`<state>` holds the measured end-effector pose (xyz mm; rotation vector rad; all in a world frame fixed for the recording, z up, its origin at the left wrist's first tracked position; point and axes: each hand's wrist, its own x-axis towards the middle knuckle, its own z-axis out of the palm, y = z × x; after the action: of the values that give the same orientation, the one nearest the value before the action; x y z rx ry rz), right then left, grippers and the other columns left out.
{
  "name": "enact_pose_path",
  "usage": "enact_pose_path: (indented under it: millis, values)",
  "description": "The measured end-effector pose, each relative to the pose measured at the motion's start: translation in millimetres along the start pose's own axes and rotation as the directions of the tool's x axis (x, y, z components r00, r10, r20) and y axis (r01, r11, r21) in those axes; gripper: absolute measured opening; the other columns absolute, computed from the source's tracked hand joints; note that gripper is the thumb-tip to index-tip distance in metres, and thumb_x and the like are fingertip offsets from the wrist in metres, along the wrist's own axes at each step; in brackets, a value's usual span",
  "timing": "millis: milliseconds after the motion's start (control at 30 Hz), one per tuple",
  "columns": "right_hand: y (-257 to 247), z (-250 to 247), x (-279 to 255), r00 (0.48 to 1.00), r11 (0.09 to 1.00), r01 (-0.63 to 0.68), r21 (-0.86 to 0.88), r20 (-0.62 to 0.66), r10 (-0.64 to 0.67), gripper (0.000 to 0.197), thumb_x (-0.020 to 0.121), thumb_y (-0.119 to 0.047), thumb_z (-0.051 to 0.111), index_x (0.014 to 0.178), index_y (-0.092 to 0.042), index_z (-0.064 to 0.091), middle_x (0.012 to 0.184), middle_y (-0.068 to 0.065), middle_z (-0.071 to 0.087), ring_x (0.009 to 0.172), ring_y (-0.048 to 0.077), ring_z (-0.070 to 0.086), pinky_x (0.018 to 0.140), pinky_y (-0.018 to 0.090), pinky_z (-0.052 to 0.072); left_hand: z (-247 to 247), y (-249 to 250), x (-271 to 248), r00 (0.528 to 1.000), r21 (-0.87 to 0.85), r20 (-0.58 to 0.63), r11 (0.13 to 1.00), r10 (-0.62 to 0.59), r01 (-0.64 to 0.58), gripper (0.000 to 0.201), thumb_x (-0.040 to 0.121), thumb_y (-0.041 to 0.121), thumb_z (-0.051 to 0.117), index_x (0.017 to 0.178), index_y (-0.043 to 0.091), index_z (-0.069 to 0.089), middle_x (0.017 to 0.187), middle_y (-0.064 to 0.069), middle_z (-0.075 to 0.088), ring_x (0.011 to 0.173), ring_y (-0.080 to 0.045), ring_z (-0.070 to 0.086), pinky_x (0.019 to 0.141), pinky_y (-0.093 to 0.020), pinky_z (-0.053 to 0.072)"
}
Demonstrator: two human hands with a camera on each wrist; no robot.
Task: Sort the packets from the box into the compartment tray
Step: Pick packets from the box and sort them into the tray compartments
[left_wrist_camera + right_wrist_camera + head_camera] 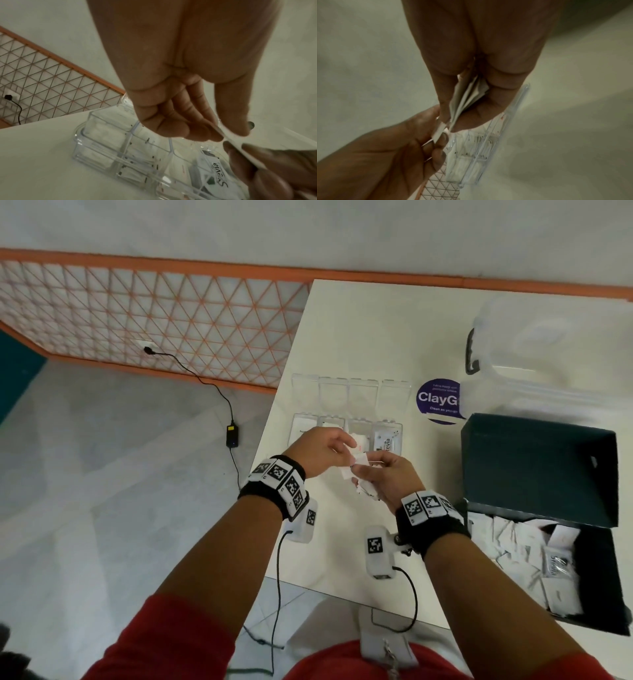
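Observation:
Both hands meet just above the near row of the clear compartment tray (346, 392). My right hand (368, 470) grips a small bunch of white packets (467, 97) between thumb and fingers. With thumb and fingertips, my left hand (344, 448) pinches the end of one white packet (228, 136) from that bunch. The tray's near compartments hold white packets, and a Stevia packet (217, 174) lies in the right one. The dark box (541, 467) stands open at the right with several more packets (527, 556) inside.
A clear plastic tub (548, 354) stands at the back right of the white table (359, 337), next to a purple ClayGo sticker (440, 402). The table's left edge runs close to the tray. A cable and adapter (232, 434) lie on the floor.

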<state>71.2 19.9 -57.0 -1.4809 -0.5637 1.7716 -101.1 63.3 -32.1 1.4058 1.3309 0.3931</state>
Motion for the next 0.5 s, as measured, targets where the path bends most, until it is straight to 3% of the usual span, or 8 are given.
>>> enact_pose_path:
  millis: [100,233,400,500]
  values:
    - [2.5,4.9,0.2,1.000,1.000,-0.002,0.027,-0.005,0.002,0.025,0.074,0.008,0.078,0.085,-0.009,0.065,0.074,0.011,0.072,0.063,0.028,0.069,0.065,0.039,0.053,-4.2,-5.7,-2.6,0.997,0.012,-0.076,0.999,-0.031,0.032,0.015,0.083,0.014,0.071,0.092,0.025,0.067,0.088,0.004,0.065,0.069,-0.009,0.064,0.065,-0.023,0.052]
    - [4.5,5.5,0.1,1.000,0.998,0.007,0.055,-0.007,-0.006,0.019,0.078,0.008,0.074,0.088,-0.007,0.067,0.075,0.012,0.072,0.065,0.029,0.068,0.068,0.038,0.054,-13.0,-10.2,-7.3,0.994,0.006,-0.103,1.000,-0.019,0.020,0.022,0.086,0.011,0.065,0.086,0.032,0.067,0.088,0.007,0.063,0.070,-0.003,0.062,0.058,-0.014,0.049]
    - [4.5,11.4,0.1,1.000,0.999,-0.004,0.039,0.006,0.004,0.018,0.080,0.012,0.069,0.088,-0.005,0.067,0.074,0.016,0.070,0.061,0.029,0.068,0.062,0.035,0.056,-18.3,-7.1,-9.5,0.999,0.055,-0.020,0.998,0.029,-0.028,0.026,0.084,0.008,0.070,0.089,0.034,0.067,0.088,0.016,0.070,0.081,0.006,0.065,0.079,-0.015,0.048]
    - [3.7,16.4,1.0,1.000,1.000,-0.015,-0.007,0.013,0.015,0.021,0.081,0.015,0.064,0.090,-0.004,0.068,0.077,0.020,0.071,0.061,0.031,0.068,0.067,0.040,0.053,-18.6,-8.1,-5.6,0.986,0.041,-0.164,0.999,0.008,-0.001,0.030,0.075,0.015,0.079,0.094,0.031,0.062,0.090,0.009,0.068,0.079,-0.007,0.065,0.076,-0.023,0.050]
